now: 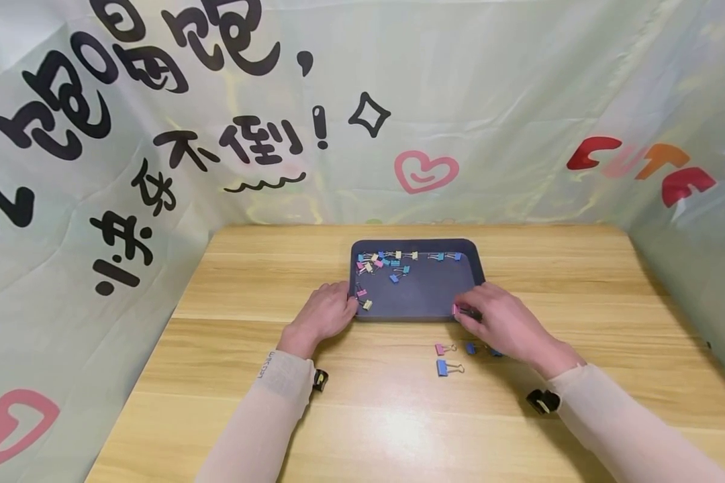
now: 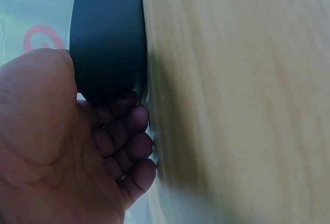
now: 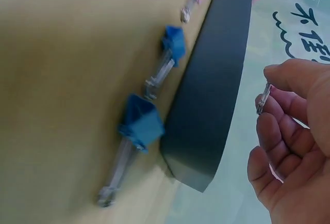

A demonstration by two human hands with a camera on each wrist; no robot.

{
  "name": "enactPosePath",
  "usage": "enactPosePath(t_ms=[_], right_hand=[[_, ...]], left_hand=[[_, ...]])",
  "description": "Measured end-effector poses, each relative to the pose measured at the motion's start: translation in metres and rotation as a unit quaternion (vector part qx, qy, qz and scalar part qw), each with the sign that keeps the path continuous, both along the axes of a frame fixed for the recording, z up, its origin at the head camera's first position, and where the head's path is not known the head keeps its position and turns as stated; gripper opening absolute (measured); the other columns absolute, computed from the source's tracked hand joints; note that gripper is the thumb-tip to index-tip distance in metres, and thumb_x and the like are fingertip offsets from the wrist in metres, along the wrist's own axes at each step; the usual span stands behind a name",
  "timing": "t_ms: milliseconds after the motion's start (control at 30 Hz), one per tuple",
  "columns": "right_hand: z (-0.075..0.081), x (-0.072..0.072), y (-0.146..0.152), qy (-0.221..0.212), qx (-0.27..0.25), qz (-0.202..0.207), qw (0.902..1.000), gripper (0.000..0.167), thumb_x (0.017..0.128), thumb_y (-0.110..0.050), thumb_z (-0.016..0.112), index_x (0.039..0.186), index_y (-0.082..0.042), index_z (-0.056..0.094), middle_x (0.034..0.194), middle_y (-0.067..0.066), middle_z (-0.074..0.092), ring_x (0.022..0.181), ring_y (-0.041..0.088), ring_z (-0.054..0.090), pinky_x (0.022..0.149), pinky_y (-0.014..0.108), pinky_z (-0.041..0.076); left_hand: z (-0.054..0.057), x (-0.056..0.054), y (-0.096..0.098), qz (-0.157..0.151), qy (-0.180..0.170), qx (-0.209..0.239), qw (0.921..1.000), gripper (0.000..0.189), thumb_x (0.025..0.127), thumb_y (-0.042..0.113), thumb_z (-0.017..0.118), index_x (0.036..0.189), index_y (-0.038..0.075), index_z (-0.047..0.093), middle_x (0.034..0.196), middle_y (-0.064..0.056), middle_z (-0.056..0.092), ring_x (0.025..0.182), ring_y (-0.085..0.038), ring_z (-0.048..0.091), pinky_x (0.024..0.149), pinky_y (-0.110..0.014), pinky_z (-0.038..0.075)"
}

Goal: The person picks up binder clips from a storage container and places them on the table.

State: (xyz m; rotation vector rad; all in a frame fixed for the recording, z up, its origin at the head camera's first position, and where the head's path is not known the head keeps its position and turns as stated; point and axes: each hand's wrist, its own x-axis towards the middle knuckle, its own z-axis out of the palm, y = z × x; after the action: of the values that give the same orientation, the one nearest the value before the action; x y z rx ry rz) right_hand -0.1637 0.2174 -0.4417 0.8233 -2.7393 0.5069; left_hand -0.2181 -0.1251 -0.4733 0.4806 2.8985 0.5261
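A dark tray (image 1: 413, 292) lies on the table with several small binder clips (image 1: 395, 263) in it, mostly along its far and left sides. At its near left corner my left hand (image 1: 321, 314) grips the tray wall (image 2: 108, 38), thumb on one side and curled fingers at the other. Over the near right corner, my right hand (image 1: 503, 323) pinches a pink binder clip (image 1: 456, 309); its metal handle (image 3: 264, 100) shows between thumb and fingers in the right wrist view.
In front of the tray lie a pink clip (image 1: 440, 349), a blue clip (image 1: 442, 367) and another blue clip (image 1: 470, 349). One more blue clip (image 3: 142, 123) sits partly under the right hand. Printed cloth (image 1: 507, 87) encloses the wooden table (image 1: 229, 396).
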Motion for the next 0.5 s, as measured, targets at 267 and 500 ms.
enactPosePath(t_ms=[267, 500], right_hand=[[-0.014, 0.03, 0.003, -0.001, 0.022, 0.021, 0.9995, 0.015, 0.09, -0.02, 0.084, 0.101, -0.013, 0.077, 0.089, -0.007, 0.069, 0.081, 0.008, 0.058, 0.072, 0.034, 0.055], [-0.022, 0.045, 0.009, 0.023, 0.041, 0.035, 0.9983, 0.014, 0.086, -0.019, 0.085, 0.094, -0.018, 0.073, 0.086, -0.01, 0.068, 0.08, 0.007, 0.058, 0.076, 0.035, 0.057]], left_hand=[[0.001, -0.001, 0.0, 0.003, -0.004, 0.0, 1.0, 0.049, 0.11, 0.032, 0.04, 0.144, 0.001, 0.055, 0.143, -0.014, 0.064, 0.131, -0.031, 0.057, 0.12, -0.047, 0.041], [0.001, 0.0, 0.0, 0.002, -0.003, 0.003, 1.0, 0.048, 0.11, 0.033, 0.04, 0.142, 0.001, 0.056, 0.141, -0.014, 0.065, 0.129, -0.031, 0.058, 0.119, -0.048, 0.042]])
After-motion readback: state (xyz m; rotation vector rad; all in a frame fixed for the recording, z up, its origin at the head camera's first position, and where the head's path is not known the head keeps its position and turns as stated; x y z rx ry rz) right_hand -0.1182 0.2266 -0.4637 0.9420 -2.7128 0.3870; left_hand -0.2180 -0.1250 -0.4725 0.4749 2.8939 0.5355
